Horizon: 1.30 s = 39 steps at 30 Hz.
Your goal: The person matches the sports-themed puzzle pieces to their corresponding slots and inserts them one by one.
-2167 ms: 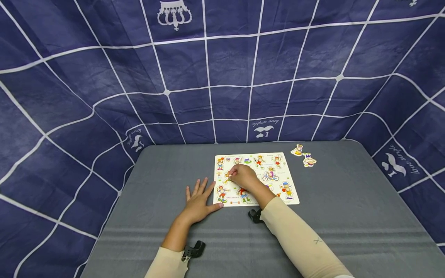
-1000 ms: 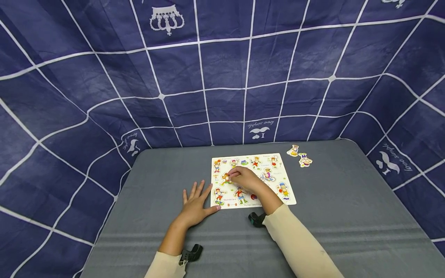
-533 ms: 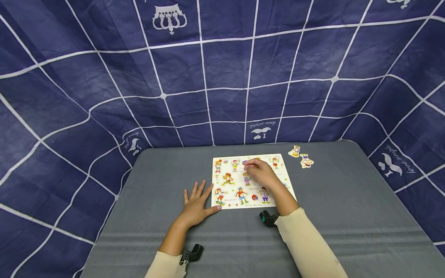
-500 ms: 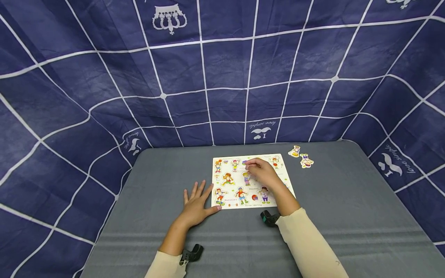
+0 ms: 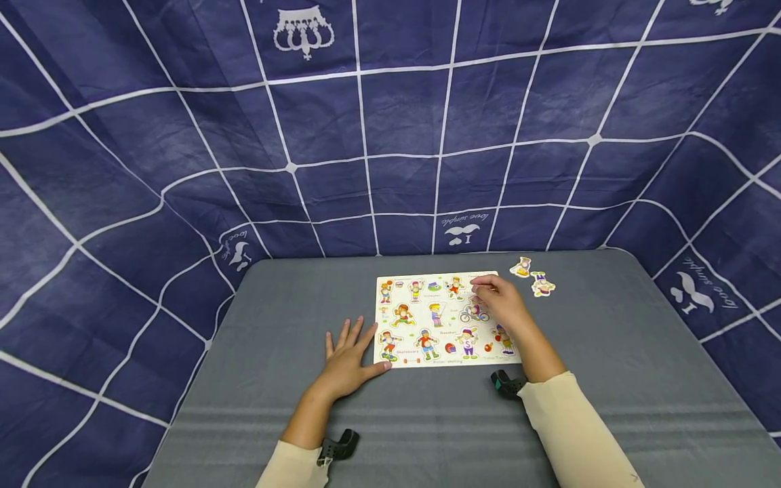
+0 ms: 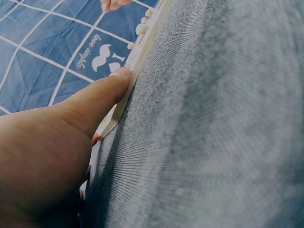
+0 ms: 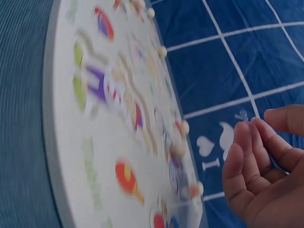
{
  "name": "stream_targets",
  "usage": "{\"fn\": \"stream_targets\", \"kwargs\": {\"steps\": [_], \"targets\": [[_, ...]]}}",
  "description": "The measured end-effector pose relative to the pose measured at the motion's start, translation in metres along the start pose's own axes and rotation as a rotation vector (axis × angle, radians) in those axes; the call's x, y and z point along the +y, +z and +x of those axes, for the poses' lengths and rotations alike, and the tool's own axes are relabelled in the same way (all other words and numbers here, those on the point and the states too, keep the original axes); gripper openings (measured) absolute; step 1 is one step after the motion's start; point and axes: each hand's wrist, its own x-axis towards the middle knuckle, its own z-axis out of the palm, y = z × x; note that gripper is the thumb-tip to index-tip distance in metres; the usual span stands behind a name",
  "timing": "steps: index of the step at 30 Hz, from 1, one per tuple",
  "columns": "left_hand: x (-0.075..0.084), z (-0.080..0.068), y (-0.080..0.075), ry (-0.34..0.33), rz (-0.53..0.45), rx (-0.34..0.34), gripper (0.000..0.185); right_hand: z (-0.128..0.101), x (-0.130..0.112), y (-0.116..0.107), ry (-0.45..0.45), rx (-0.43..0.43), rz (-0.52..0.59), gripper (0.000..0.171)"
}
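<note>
A white peg-puzzle board point(image 5: 421, 316) with cartoon sports figures lies on the table. My left hand point(image 5: 344, 366) is spread flat on the cloth at its left side, and in the left wrist view the thumb point(image 6: 104, 92) touches the board's edge point(image 6: 137, 66). Over the right part of the board hangs my right hand point(image 5: 503, 308), partly hiding a cyclist figure point(image 5: 474, 312). In the right wrist view this hand point(image 7: 266, 175) has loosely bent fingers and holds nothing. A running-figure piece point(image 5: 403, 315) sits in the board at left.
Two loose puzzle pieces, one point(image 5: 521, 267) behind the other point(image 5: 542, 285), lie on the grey table cloth point(image 5: 293, 298) beyond the board's right back corner. A blue curtain point(image 5: 403, 183) with white lines encloses the back and sides. Black wrist cameras sit on both arms.
My right hand, earlier pinching at the running figure, has let go and moved right across the board. The left hand has stayed in place.
</note>
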Motion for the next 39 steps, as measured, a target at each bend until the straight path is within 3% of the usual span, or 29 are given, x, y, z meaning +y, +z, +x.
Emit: {"fn": "stream_targets", "kwargs": {"steps": [17, 31, 39], "targets": [[0.003, 0.0, -0.001, 0.0, 0.01, 0.011, 0.092, 0.005, 0.021, -0.048, -0.043, 0.166, -0.092, 0.036], [0.002, -0.002, 0.0, 0.009, 0.016, 0.021, 0.092, 0.013, 0.034, -0.081, -0.042, 0.202, -0.163, 0.037], [0.002, -0.002, 0.0, 0.008, 0.018, 0.018, 0.092, 0.019, 0.038, -0.101, -0.105, 0.185, -0.261, 0.032]]}}
